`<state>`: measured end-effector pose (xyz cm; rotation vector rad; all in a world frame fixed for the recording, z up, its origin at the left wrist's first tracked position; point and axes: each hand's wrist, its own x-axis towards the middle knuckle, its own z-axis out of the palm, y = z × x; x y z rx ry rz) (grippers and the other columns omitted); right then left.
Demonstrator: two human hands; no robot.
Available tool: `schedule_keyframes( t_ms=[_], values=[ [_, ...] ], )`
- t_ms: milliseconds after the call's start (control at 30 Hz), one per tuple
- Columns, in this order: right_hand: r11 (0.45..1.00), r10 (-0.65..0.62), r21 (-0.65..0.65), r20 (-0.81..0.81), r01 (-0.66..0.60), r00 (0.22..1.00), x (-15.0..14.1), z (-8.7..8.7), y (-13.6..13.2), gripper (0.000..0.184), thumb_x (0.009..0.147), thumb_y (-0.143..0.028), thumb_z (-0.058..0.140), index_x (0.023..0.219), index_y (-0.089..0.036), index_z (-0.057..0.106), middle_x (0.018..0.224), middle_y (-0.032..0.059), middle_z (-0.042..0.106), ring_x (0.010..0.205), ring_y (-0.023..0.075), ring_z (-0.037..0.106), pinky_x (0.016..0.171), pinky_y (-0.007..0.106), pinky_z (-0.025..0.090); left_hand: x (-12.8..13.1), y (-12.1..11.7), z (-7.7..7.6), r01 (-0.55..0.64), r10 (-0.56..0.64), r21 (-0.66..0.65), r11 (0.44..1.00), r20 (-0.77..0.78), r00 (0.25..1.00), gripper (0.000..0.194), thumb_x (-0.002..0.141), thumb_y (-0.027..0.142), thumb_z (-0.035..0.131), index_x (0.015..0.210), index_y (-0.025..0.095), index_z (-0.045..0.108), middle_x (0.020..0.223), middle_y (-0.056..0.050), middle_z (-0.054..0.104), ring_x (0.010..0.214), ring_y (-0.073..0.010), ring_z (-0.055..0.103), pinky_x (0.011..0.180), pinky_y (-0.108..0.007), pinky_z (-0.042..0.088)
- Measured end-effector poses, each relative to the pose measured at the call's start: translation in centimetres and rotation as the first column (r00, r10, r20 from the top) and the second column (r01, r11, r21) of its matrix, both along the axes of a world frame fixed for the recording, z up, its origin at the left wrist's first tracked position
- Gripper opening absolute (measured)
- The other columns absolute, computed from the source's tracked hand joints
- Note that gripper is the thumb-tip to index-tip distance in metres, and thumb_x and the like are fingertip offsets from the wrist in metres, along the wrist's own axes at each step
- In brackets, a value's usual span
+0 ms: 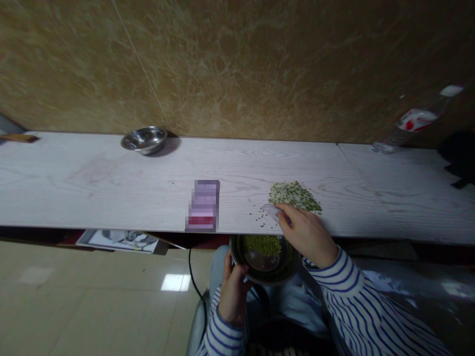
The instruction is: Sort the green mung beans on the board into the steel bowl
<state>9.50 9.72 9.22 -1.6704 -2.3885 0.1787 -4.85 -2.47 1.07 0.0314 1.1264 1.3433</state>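
Observation:
My left hand [235, 287] is closed on the rim of a metal bowl [264, 278], which it holds over my lap, just below the shelf's front edge. Green beans [261, 244], like mung beans, lie in the bowl's far part. Above the shelf, my right hand [309, 232] is closed on a small, pale, see-through plastic piece [272, 211] whose exact kind I cannot make out. Past its fingers spreads a patch of green beans mixed with white grains [295, 194]. Several loose beans [261, 217] dot the wood left of that hand.
A blurred purple phone-shaped thing [204, 205] lies near the front edge of the pale wooden shelf [100, 193]. Farther back stand another metal bowl [144, 141] and a clear bottle [415, 121]. A dark object [458, 155] sits at far right. Below hangs a black cable [195, 277].

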Motion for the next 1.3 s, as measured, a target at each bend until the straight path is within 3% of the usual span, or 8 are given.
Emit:
schedule_keyframes(
  t_ms=[333,667,1300],
  values=[
    [0.999,0.041,-0.013,-0.073,-0.042,0.996,0.0,-0.1,0.5,0.031,0.092,-0.024,0.043,0.116,-0.023,0.063,0.104,0.0066,0.073,0.094,0.0219,0.068,0.086,0.035,0.051,0.0,0.0,0.3,-0.015,0.015,-0.015,1.000,-0.001,1.000,0.067,0.073,0.020,0.058,0.136,0.029,0.040,0.117,-0.007,0.062,0.096,-0.0222,0.060,0.075,-0.035,0.050],
    [1.000,-0.026,-0.010,-0.071,0.025,0.997,1.0,0.0,1.2,0.033,0.091,-0.024,0.044,0.118,-0.023,0.063,0.100,0.0063,0.074,0.088,0.0223,0.069,0.080,0.035,0.052,0.0,-0.1,-0.1,-0.047,0.047,-0.014,0.999,-0.013,0.999,0.065,0.070,0.021,0.062,0.132,0.030,0.047,0.115,-0.007,0.063,0.093,-0.0228,0.061,0.071,-0.034,0.050],
    [0.998,-0.058,-0.011,-0.031,0.058,0.998,1.2,0.4,0.8,0.034,0.090,-0.024,0.043,0.119,-0.022,0.063,0.096,0.0068,0.075,0.083,0.0227,0.070,0.078,0.035,0.052,0.2,0.0,0.3,-0.017,0.017,-0.001,1.000,-0.002,1.000,0.065,0.072,0.020,0.059,0.135,0.029,0.043,0.118,-0.007,0.063,0.094,-0.0228,0.061,0.068,-0.032,0.050]
  ],
)
